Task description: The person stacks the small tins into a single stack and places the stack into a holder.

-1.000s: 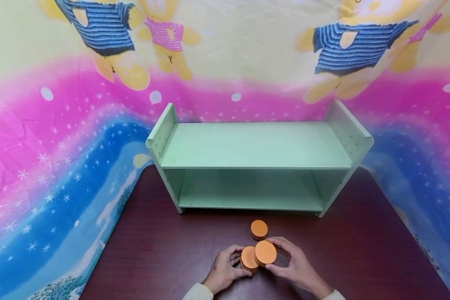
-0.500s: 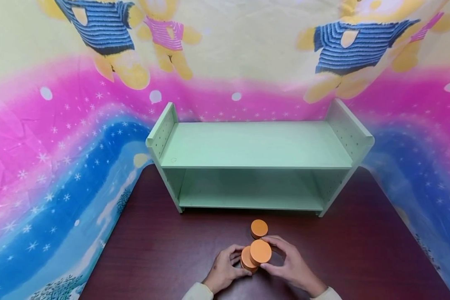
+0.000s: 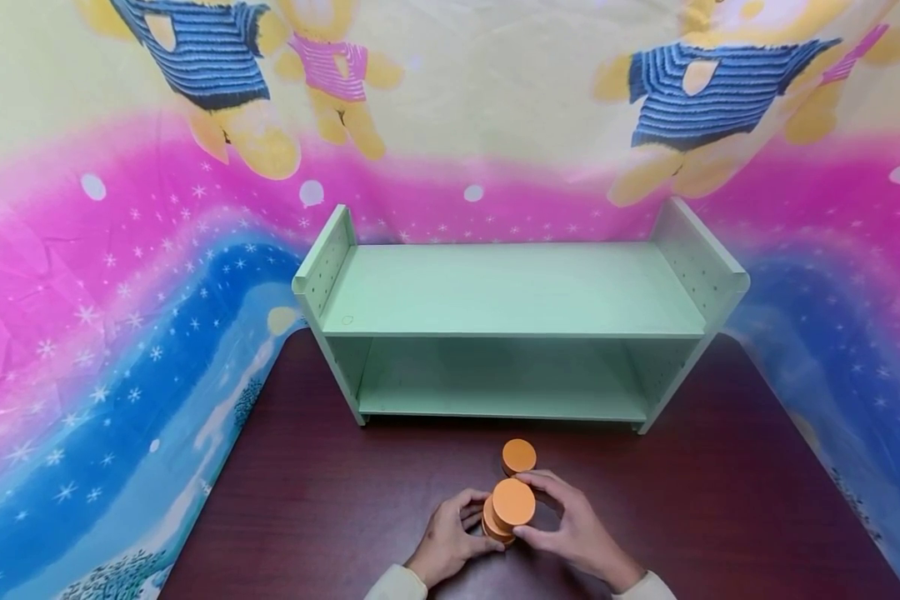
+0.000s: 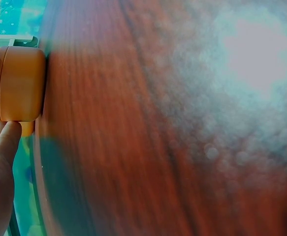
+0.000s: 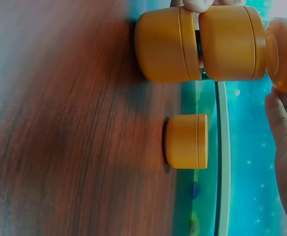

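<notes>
On the table stands a stack of orange lidded jars; the right wrist view shows a bottom jar (image 5: 163,46) and a second jar (image 5: 229,44) on it. My left hand (image 3: 447,537) grips this stack from the left, fingers behind and thumb in front. My right hand (image 3: 579,533) holds another orange jar (image 3: 513,502) between thumb and fingers, right over the stack and covering most of its top. In the right wrist view this held jar sits tilted close to the second jar's lid; whether they touch I cannot tell. A separate jar (image 3: 519,457) stands just behind.
A pale green two-level shelf (image 3: 513,287) stands behind the jars on the dark red-brown table (image 3: 307,500). Printed cloth (image 3: 472,158) with bears and snowflakes hangs behind and at both sides.
My right hand has carried its jar left, from the stack's right edge to above the stack. My left hand and the separate jar stay put.
</notes>
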### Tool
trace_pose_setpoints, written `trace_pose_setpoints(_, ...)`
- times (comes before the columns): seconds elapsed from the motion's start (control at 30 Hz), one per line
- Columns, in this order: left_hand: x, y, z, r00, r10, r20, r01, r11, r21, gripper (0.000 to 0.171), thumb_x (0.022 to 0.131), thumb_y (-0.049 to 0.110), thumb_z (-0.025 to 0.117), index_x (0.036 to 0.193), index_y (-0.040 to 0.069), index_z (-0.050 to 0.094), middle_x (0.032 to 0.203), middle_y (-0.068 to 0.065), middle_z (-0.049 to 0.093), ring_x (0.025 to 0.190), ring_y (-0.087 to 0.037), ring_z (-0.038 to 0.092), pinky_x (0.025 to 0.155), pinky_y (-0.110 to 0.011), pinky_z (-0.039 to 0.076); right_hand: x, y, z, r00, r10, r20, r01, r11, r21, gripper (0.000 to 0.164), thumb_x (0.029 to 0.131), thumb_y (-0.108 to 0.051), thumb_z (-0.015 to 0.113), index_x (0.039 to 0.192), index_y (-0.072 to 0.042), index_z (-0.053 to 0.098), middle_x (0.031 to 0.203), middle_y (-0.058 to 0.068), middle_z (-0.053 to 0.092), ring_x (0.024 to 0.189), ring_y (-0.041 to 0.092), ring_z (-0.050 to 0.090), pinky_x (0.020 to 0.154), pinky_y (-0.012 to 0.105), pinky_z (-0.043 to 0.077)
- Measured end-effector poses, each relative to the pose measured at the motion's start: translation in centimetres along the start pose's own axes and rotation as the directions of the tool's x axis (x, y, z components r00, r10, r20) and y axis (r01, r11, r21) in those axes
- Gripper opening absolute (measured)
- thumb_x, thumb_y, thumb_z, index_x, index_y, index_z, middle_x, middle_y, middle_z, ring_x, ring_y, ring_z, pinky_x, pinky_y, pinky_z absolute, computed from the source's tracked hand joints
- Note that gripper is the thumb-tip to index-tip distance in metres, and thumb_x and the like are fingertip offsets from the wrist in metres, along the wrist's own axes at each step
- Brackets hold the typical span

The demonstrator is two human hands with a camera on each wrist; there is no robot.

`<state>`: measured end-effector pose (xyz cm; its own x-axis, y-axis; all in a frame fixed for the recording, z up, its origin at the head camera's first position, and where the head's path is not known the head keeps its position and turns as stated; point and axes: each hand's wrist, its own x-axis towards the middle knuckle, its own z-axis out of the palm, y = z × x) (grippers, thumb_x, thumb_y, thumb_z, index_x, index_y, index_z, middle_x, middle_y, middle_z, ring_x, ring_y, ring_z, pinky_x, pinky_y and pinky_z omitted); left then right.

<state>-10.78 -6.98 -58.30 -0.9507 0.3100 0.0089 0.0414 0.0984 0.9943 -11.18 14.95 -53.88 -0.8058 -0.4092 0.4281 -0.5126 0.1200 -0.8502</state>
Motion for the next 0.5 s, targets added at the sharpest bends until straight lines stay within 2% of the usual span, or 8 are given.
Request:
trace_pose_setpoints(0.3,0.02,0.06,0.03,1.000,0.019,0.012,-0.019,1.000,-0.004,0.053,0.070,0.000,0.089,0.116,0.002,0.064,0.121,-0.012,0.066,0.114,-0.020,0.064,0.096,-0.026,0.052,0.16,0.20,0.39,1.000,0.007,-0.001,-0.007,1.000,0.000,0.058,0.080,-0.006,0.085,0.132,-0.007,0.059,0.123,0.010,0.063,0.113,0.013,0.061,0.098,0.020,0.050)
trace_pose_setpoints(0.5,-0.06,0.31,-0.04,1.000,-0.002,0.018,0.002,1.000,-0.003,0.053,0.070,0.000,0.089,0.117,0.003,0.063,0.121,-0.010,0.066,0.115,-0.021,0.064,0.097,-0.028,0.053,0.10,0.29,0.53,1.000,0.024,-0.001,-0.024,1.000,0.002,0.058,0.080,-0.007,0.085,0.132,-0.007,0.059,0.122,0.009,0.063,0.112,0.013,0.061,0.098,0.019,0.050)
